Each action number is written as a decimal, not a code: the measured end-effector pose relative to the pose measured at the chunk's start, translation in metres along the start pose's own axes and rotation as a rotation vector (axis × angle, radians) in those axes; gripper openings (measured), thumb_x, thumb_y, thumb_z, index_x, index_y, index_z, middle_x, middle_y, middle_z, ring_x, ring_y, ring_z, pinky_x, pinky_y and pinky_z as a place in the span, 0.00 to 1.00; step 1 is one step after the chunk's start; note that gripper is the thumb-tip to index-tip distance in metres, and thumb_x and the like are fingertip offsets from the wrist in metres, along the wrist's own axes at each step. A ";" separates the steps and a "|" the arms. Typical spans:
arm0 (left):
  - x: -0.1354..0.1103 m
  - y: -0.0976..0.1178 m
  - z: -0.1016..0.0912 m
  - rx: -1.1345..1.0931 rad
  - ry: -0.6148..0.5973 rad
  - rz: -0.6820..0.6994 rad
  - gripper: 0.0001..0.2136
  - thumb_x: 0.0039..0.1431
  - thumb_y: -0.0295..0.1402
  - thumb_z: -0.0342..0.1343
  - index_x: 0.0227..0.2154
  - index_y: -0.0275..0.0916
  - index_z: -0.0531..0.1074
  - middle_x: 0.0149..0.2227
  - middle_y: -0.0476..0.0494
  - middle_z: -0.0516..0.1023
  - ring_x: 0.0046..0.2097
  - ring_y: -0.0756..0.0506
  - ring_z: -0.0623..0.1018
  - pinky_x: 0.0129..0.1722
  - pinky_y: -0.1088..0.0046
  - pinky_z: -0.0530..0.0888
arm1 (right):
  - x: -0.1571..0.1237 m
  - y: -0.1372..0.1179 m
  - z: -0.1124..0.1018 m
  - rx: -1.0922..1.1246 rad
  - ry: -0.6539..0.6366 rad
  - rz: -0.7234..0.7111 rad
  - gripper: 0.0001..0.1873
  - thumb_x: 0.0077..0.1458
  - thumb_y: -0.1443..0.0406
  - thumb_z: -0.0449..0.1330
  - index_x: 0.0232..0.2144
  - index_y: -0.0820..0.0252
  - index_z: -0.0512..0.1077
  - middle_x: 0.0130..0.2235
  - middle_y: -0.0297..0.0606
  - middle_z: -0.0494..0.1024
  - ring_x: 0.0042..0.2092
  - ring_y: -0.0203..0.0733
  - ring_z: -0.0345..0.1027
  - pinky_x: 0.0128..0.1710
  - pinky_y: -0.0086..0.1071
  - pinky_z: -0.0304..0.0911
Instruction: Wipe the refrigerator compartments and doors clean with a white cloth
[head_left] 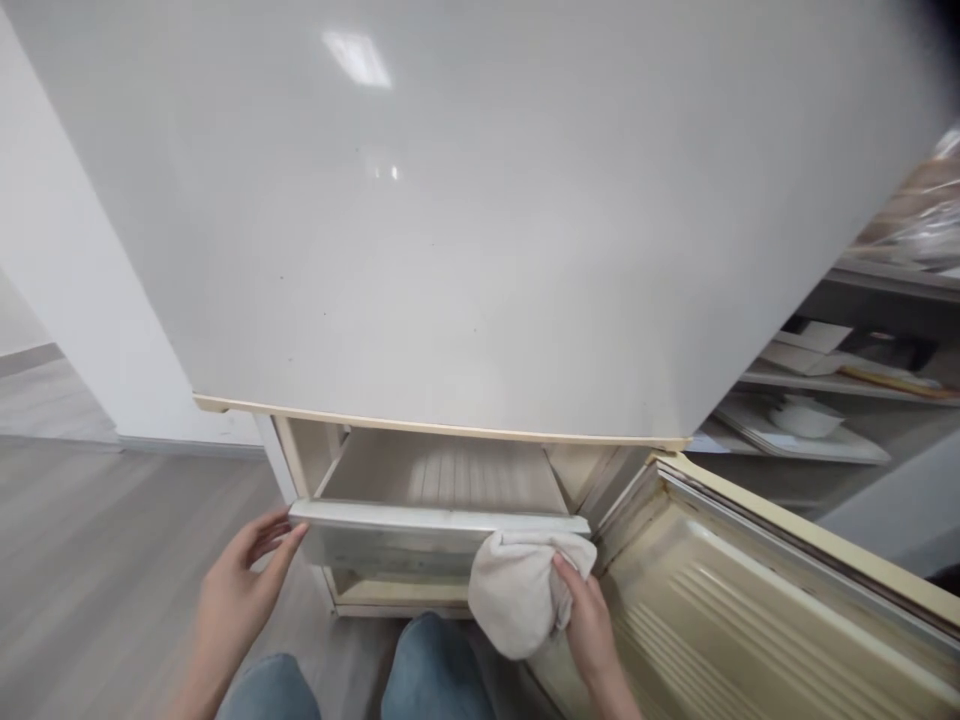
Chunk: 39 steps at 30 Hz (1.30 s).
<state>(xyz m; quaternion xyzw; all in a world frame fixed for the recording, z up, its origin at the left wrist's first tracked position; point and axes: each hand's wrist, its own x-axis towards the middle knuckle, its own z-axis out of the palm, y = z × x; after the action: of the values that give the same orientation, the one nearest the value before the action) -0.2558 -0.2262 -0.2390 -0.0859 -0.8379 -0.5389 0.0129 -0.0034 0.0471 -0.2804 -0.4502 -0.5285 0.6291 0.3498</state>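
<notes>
A white fridge [465, 220] fills the view; its upper door is closed and its lower door [757, 620] hangs open to the right. A clear plastic drawer [420, 525] is pulled partway out of the lower compartment. My left hand [244, 590] rests with fingers stretched against the drawer's left front corner. My right hand [589, 625] grips a bunched white cloth [517, 590], which presses on the drawer's right front edge.
A white wall [67, 300] and grey wood floor [105, 560] lie to the left. Grey shelves [840, 385] with dishes and a bowl [806, 418] stand on the right. My knees in blue jeans [427, 670] are just below the drawer.
</notes>
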 end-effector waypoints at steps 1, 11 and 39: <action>0.006 0.000 0.006 -0.020 0.001 0.028 0.27 0.41 0.56 0.58 0.40 0.42 0.71 0.42 0.38 0.79 0.46 0.35 0.78 0.53 0.52 0.72 | 0.008 -0.001 0.004 0.024 -0.014 0.001 0.31 0.40 0.48 0.64 0.41 0.65 0.76 0.46 0.44 0.79 0.54 0.54 0.68 0.54 0.40 0.63; 0.051 0.015 0.050 0.213 0.151 0.149 0.19 0.51 0.54 0.52 0.32 0.43 0.72 0.29 0.44 0.80 0.35 0.41 0.80 0.33 0.69 0.69 | 0.089 -0.006 0.046 0.286 -0.155 0.008 0.28 0.32 0.53 0.68 0.36 0.64 0.76 0.39 0.41 0.81 0.47 0.51 0.73 0.47 0.37 0.67; 0.017 -0.108 0.095 0.146 -0.188 -0.112 0.24 0.53 0.58 0.43 0.24 0.43 0.69 0.25 0.43 0.81 0.35 0.38 0.80 0.36 0.66 0.69 | 0.062 -0.002 0.010 0.305 -0.178 0.065 0.32 0.45 0.51 0.61 0.48 0.64 0.74 0.42 0.47 0.80 0.48 0.54 0.74 0.48 0.44 0.69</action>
<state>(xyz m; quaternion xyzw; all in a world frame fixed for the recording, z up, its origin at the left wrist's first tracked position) -0.2826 -0.1817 -0.3736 -0.0880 -0.8758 -0.4661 -0.0898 -0.0342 0.1014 -0.2900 -0.3512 -0.4412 0.7501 0.3454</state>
